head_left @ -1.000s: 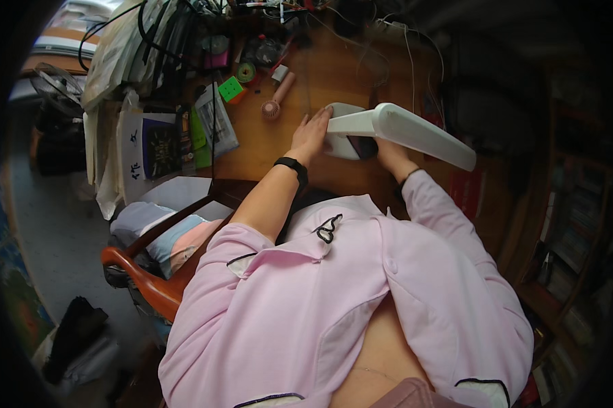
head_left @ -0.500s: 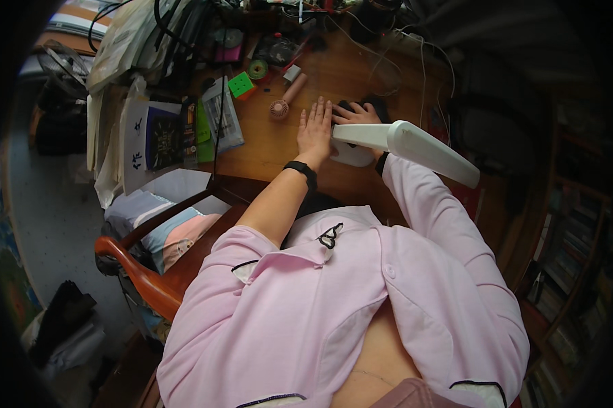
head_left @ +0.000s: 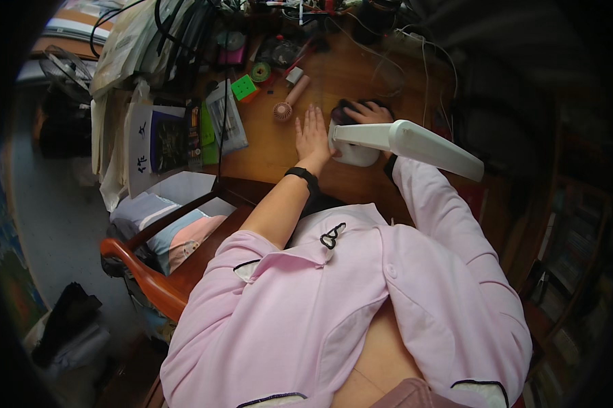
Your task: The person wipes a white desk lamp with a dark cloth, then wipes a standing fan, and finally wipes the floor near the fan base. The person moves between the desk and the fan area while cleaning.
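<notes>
Head view: L hand, fingers outstretched, thumb by white lamp just to its R on worktop; R hand, beyond lamp, atop dark item, can't tell if gripping.

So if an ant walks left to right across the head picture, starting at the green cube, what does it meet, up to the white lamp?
Green cube → round green thing → pink handheld fan → left hand → white lamp.

The left hand lies beside the white lamp, while the right hand touches a dark item.
</notes>
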`<control>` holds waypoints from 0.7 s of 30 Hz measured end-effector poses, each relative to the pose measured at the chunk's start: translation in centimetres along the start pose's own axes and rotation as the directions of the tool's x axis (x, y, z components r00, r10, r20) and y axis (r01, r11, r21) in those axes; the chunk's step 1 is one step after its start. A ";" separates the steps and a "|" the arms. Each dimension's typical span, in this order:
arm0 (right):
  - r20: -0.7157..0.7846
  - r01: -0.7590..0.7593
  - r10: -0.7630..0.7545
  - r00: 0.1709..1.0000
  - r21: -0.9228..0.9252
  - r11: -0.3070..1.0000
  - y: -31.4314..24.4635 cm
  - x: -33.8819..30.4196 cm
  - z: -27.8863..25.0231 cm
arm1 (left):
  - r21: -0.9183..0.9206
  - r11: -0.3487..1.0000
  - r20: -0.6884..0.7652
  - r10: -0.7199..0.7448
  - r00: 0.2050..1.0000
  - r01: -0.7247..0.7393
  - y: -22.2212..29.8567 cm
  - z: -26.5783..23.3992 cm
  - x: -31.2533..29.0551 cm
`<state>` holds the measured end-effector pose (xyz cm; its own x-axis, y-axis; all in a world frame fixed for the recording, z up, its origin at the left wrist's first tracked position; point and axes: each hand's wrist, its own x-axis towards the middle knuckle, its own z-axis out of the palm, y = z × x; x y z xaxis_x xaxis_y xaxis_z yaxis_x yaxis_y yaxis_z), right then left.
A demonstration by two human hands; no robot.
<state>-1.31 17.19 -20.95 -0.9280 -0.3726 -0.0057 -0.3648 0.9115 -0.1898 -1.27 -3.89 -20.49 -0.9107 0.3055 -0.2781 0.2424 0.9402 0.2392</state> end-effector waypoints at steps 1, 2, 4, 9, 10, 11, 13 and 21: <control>-0.051 -0.098 0.102 0.993 0.081 0.992 0.2 -1.2 0.0 | -0.017 1.000 0.020 -0.004 1.000 0.004 0.0 0.1 -0.1; -0.054 -0.167 0.178 0.983 0.165 0.972 0.4 -2.5 0.0 | -0.022 1.000 0.006 0.003 1.000 -0.003 -0.1 0.2 0.0; -0.005 -0.293 0.307 0.952 0.287 0.912 0.1 -5.9 0.1 | -0.038 0.999 0.021 0.008 1.000 -0.007 -0.1 0.4 0.0; 0.025 -0.254 0.254 0.967 0.170 0.952 -5.3 -12.6 2.4 | 0.017 0.999 0.027 0.027 0.999 -0.027 -0.2 1.1 0.4; 0.096 -0.307 0.292 0.952 0.263 0.915 -6.0 -12.3 2.8 | 0.025 0.999 0.037 0.029 0.999 -0.030 -0.3 1.3 0.5; 0.102 -0.248 0.243 0.965 0.045 0.968 -6.4 -11.5 2.9 | 0.031 0.999 0.025 0.039 0.999 -0.040 -0.3 1.4 0.4; 0.067 -0.241 0.243 0.968 -0.036 0.970 -6.1 -9.7 2.3 | 0.048 0.998 0.032 0.046 0.998 -0.047 -0.3 1.4 0.4; -0.059 0.002 -0.007 0.998 -0.082 0.997 -5.6 -12.1 0.6 | 0.007 0.994 -0.008 0.107 0.994 -0.107 0.0 0.0 0.1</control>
<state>11.99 16.52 -20.39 -0.9282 -0.3682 0.0536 -0.3719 0.9219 -0.1083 -1.30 -3.82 -20.52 -0.8822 0.4029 -0.2438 0.3404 0.9033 0.2609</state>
